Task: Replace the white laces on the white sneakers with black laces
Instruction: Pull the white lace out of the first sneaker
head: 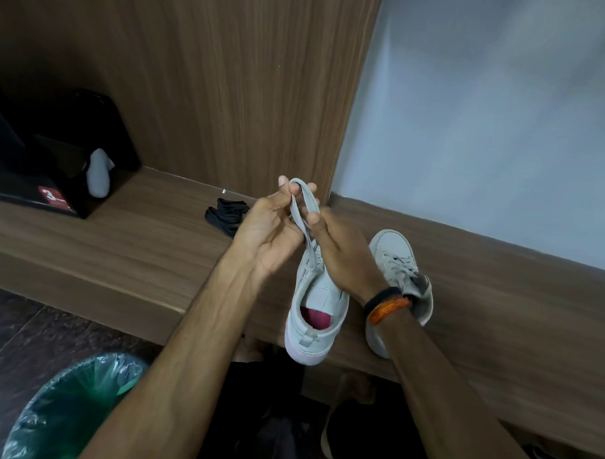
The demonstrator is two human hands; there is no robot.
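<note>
A white sneaker [316, 311] with a red insole lies on the wooden shelf [123, 256], heel toward me. A loop of its white lace [305, 201] rises above it. My left hand [272, 227] pinches the top of that loop between thumb and fingers. My right hand [339, 248] holds the lace lower down, over the shoe's tongue. The second white sneaker [396, 257], still with its white lace, lies just right of my right wrist. A bundle of black laces [227, 213] lies on the shelf behind my left hand.
A black box [63, 200] with a red label and a grey object in it stands at the back left. A bin with a green liner [71, 419] sits on the dark floor at lower left. A wooden panel and white wall rise behind the shelf.
</note>
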